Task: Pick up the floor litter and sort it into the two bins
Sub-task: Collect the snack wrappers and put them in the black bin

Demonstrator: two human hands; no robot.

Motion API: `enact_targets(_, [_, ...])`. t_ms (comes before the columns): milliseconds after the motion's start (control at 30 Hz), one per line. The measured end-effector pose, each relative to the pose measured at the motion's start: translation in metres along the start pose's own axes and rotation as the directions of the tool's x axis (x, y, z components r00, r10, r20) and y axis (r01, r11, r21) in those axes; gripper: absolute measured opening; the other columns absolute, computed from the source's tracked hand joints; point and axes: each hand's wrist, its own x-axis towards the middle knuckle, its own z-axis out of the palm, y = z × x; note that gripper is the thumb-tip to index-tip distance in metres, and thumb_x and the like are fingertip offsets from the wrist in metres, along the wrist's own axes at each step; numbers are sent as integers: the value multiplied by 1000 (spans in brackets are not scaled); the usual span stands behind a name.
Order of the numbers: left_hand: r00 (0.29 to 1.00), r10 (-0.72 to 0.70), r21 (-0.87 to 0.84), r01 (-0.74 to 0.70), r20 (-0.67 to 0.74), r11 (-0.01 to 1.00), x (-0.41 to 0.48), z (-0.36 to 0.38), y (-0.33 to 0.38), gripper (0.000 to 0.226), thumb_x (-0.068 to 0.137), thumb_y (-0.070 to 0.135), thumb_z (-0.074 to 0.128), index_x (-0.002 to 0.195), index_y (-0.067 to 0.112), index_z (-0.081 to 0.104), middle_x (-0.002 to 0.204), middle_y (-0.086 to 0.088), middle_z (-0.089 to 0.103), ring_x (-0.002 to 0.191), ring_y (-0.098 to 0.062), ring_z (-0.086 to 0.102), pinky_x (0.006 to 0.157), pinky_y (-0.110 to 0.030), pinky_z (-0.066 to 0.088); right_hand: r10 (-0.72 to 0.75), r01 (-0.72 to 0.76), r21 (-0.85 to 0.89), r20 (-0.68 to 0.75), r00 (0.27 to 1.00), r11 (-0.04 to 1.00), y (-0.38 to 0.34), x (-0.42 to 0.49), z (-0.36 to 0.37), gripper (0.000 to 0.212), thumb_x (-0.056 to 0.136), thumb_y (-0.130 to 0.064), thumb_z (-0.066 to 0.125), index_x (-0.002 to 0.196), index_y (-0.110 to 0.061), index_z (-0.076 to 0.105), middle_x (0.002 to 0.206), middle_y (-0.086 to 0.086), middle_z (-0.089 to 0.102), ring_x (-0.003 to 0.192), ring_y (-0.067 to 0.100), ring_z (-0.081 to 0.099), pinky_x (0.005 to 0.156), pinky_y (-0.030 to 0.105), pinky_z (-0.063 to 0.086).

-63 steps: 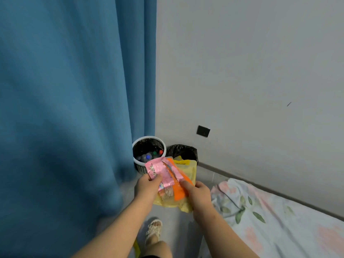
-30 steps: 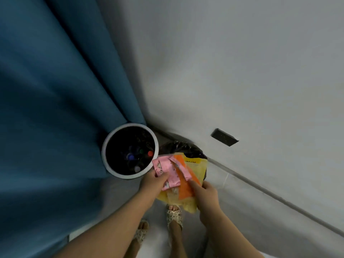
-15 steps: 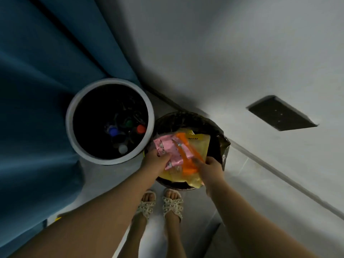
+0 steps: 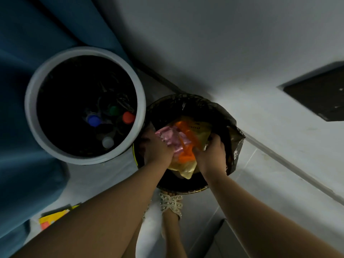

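Grey floor tiles meet a pale wall in this corner, with a blue curtain hanging down the nine o'clock side. Two bins stand touching each other at the foot of the wall. At ten o'clock is the white-rimmed bin, lined in black, with bottles at the bottom showing a blue cap, a green cap, a red cap and a white cap. Just to its three o'clock side sits the black bin, its dark liner bag folded over the rim. Both hands are lowered into the mouth of that black bin, holding a bundle of wrappers between them: the left hand has its grip clenched on the pink wrapper, the right hand has its grip clenched on the orange wrapper and the yellow bag beneath it. Below the bin, at six o'clock, a beaded sandal shows on the person's foot. Down at eight o'clock a piece of yellow litter lies on the floor by the curtain's hem.
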Motion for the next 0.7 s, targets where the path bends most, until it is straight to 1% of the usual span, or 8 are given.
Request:
enact_targets(67, [990, 118, 220, -98, -80, 971, -2, 1, -3, 83, 83, 22, 69, 146, 17, 16, 147, -15, 33, 131, -35, 39, 100, -42, 42, -134, 129, -214, -10, 991, 968, 1, -2, 3, 55, 84, -26, 61, 134, -15, 41, 132, 9, 43, 122, 30, 41, 93, 39, 43])
enact_targets(133, [961, 266, 461, -202, -78, 864, -2, 2, -11, 63, 83, 25, 66, 135, 17, 32, 142, -15, 32, 128, -36, 38, 93, -42, 43, -177, 201, -278, 108, 978, 939, 2, -2, 7, 42, 85, -24, 57, 126, -17, 49, 121, 9, 48, 109, 30, 50, 79, 33, 45])
enact_targets(167, [957, 289, 493, -243, -19, 836, 0, 2, -15, 53, 84, 26, 65, 129, 16, 39, 139, -15, 34, 125, -35, 40, 90, -41, 44, -165, 215, -269, 197, 967, 939, 3, -2, 11, 38, 85, -23, 56, 123, -18, 51, 118, 9, 52, 104, 30, 54, 76, 33, 46])
enact_targets(233, [951, 288, 477, -308, 117, 823, 5, 4, -23, 36, 88, 26, 61, 119, 15, 46, 135, -13, 38, 119, -34, 47, 83, -36, 44, -137, 234, -263, 339, 931, 936, 5, -1, 19, 34, 86, -22, 56, 120, -18, 54, 116, 11, 59, 103, 31, 58, 80, 33, 49])
enact_targets(300, [933, 298, 490, -359, 200, 794, 13, 7, -32, 31, 91, 20, 55, 120, 15, 47, 141, -11, 34, 122, -32, 45, 86, -35, 44, -98, 202, -252, 374, 922, 946, 7, 4, 28, 38, 87, -22, 56, 125, -18, 51, 119, 12, 60, 108, 31, 57, 84, 32, 47])
enact_targets(467, [916, 266, 509, -390, 301, 767, 44, 18, -41, 59, 90, 9, 50, 144, 20, 28, 154, -8, 15, 138, -33, 28, 109, -40, 35, -40, 130, -247, 339, 940, 960, 17, 34, 54, 58, 85, -27, 57, 138, -31, 35, 132, 11, 54, 115, 34, 54, 93, 35, 48])
enact_targets(567, [928, 159, 522, -325, 337, 789, 64, 28, -40, 66, 91, 12, 52, 148, 24, 20, 156, -5, 9, 141, -33, 22, 112, -43, 32, -16, 99, -220, 351, 936, 971, 20, 51, 69, 66, 86, -33, 58, 143, -37, 26, 139, 7, 48, 119, 33, 52, 94, 34, 45])
enact_targets(700, [929, 124, 524, -303, 349, 796, 75, 33, -40, 65, 90, 17, 54, 147, 23, 23, 155, -7, 12, 141, -35, 23, 112, -46, 33, 20, 40, -162, 348, 937, 986, 21, 60, 79, 62, 87, -28, 56, 143, -33, 29, 128, 8, 56, 109, 31, 58, 89, 37, 50])
